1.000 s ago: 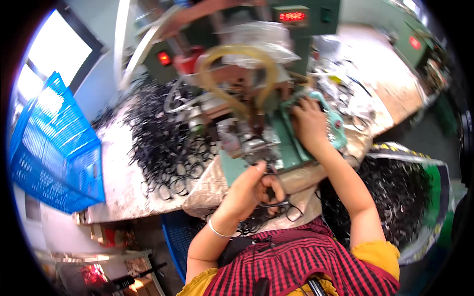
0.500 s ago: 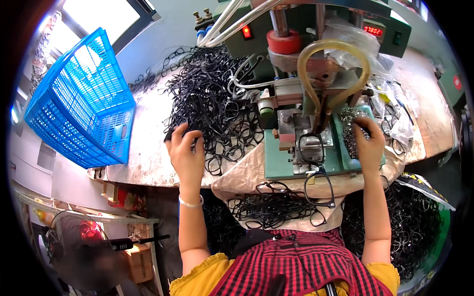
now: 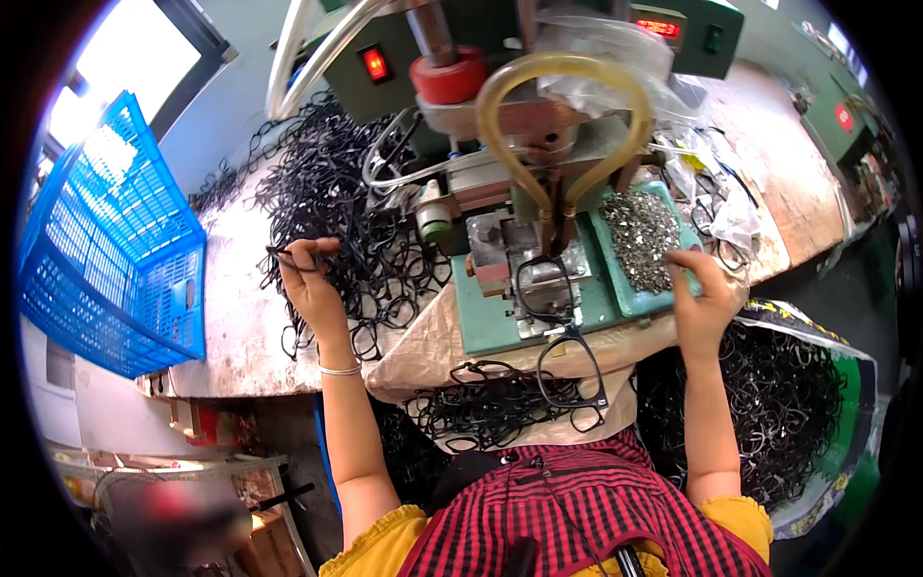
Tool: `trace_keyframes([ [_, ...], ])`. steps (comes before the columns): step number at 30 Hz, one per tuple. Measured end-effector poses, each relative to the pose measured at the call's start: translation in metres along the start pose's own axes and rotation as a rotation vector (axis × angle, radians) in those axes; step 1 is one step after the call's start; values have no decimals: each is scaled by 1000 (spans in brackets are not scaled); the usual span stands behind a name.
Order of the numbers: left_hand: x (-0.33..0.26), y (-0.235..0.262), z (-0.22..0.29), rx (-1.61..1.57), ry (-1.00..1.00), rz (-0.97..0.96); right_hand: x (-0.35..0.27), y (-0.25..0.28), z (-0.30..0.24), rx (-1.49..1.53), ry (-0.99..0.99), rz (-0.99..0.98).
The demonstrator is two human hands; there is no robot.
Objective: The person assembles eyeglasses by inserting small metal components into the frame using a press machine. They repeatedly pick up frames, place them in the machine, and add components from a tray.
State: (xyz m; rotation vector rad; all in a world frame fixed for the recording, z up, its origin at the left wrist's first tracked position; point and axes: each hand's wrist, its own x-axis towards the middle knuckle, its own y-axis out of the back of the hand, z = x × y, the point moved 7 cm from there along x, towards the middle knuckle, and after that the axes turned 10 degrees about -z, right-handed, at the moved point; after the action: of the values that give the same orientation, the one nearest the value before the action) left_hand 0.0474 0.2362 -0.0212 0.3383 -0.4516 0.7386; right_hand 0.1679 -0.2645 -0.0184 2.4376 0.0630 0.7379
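Note:
My left hand (image 3: 312, 288) is raised at the left side of a heap of black glasses frames (image 3: 332, 183), its fingers closed on a thin black glasses frame (image 3: 279, 252). At the right edge of a green tray (image 3: 603, 252) full of small shiny metal parts (image 3: 642, 236), my right hand (image 3: 702, 298) has thumb and fingers curled together. Whatever they hold is too small to make out. Between my hands, a black glasses frame (image 3: 574, 335) sits at the press fixture (image 3: 531, 252), one rim under the press head and the other hanging toward me.
The green press (image 3: 442, 77) carries a looped yellowish hose (image 3: 567, 65). A blue crate (image 3: 115, 250) stands on the left. More frames (image 3: 481, 409) lie on the cloth before my apron, and a large sack (image 3: 769, 423) of black frames stands at lower right.
The whole view has shifted, so the press appears farther left. My right hand has moved from over the metal parts to the tray's right edge. The frame in my left hand shows more plainly.

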Motion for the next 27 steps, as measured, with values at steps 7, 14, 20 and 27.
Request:
trace_keyframes([
  [7, -49, -78, -21, -378, 468, -14, 41, -72, -71, 491, 117, -132],
  [14, -73, -114, 38, -856, 431, -146, 34, -92, -71, 868, -55, -162],
  [20, -94, -136, 180, -1096, 308, -502, 31, -87, -94, 1063, -172, -216],
  [27, -148, -216, 154, -1165, 990, -919, 44, -52, -50, 68, 105, -214],
])
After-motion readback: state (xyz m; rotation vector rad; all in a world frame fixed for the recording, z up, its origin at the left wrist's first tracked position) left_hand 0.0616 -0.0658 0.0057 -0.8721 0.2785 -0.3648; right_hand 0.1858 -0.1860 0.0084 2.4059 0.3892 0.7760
